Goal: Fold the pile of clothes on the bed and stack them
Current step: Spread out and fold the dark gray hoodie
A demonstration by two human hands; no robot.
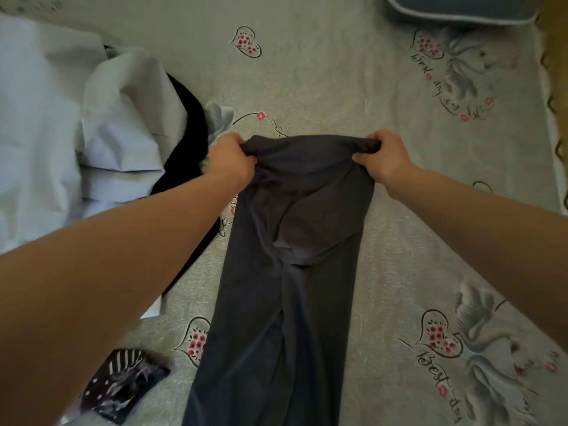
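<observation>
Hands both clamped on the waistband of dark grey trousers (276, 287): left hand (230, 161) fisted around the left corner, right hand (381, 161) fisted around the right corner, waistband bunched between them. Both forearms bare, reaching away from the camera.

Trousers sit mid-frame, waistband at the far end and legs running toward the near edge, out of frame at the bottom. Legs lie side by side, touching. Can't tell if the waistband end is lifted off the bed or resting on it.

Bed sheet (338, 72) is pale grey-green with heart, flower and swan prints plus "Best day" lettering.

Left side: heap of light blue fabric (76, 118), unfolded and creased. Black garment (190, 130) pokes out from under its right edge, just left of the left hand; a dark strip of it continues under the left forearm.

Near left: small dark patterned piece (123, 385) with white stripes and dots, apart from the trousers.

Far right corner: blue-grey pillow (461, 7) with a light piped edge, partly cut off.
</observation>
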